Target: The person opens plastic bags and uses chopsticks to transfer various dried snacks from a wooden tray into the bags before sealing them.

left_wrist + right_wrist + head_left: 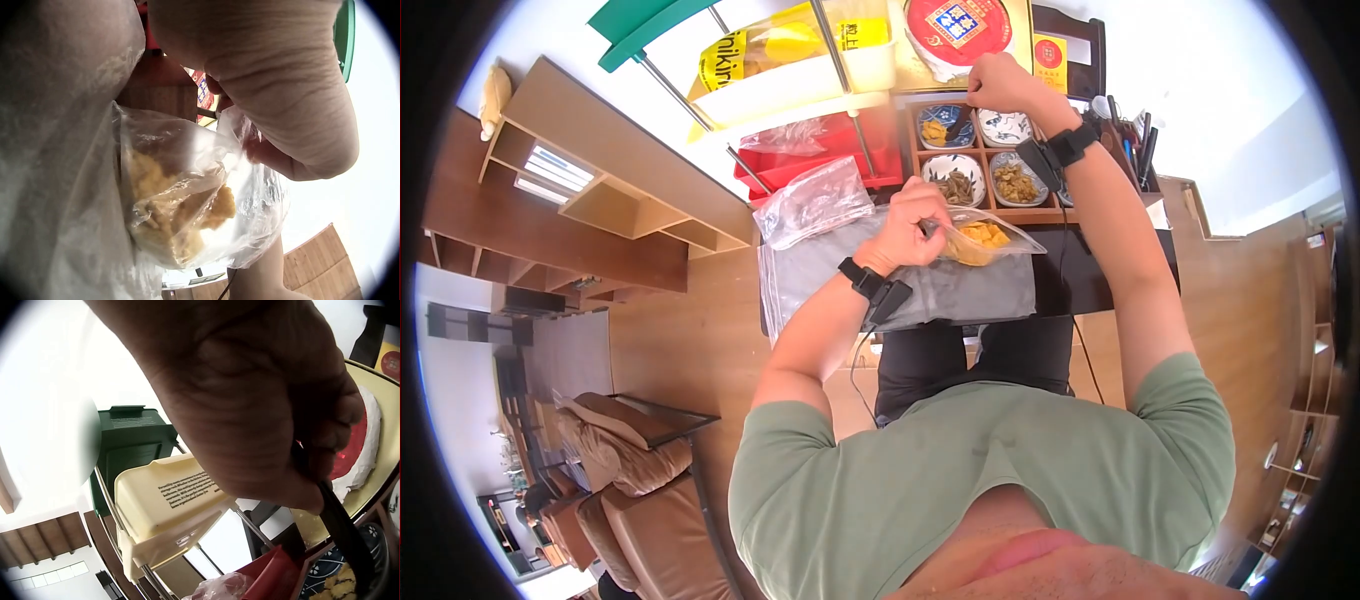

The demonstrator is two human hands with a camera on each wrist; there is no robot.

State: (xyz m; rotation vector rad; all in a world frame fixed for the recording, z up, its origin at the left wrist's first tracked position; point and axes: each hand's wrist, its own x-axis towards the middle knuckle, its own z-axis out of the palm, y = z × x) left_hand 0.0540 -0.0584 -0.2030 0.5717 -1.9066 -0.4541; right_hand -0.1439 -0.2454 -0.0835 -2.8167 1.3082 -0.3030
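My left hand [910, 225] grips the edge of a clear plastic bag [250, 219]. Yellow-orange chunks [983, 236] lie inside the bag, which sits over the grey mat [1000, 288]. At the far side, my right hand [1010, 82] holds a black spoon [344, 534] by its handle. The spoon's lower end reaches down into a blue patterned dish [320, 570], beside yellow pieces [337, 584]. That dish stands in a compartment of a wooden divided tray [987, 158]. Other compartments hold a white dish [1004, 127], a dish of dark brown strips [955, 183] and one of yellow-brown pieces [1015, 182].
Left of the tray stands a rack with a green bin [640, 30], a cream bin [790, 95] and a red bin [820, 150]. Folded clear bags [815, 200] lie on the mat. Behind the tray is a red round package [958, 35]; pens [1145, 140] stand at the right.
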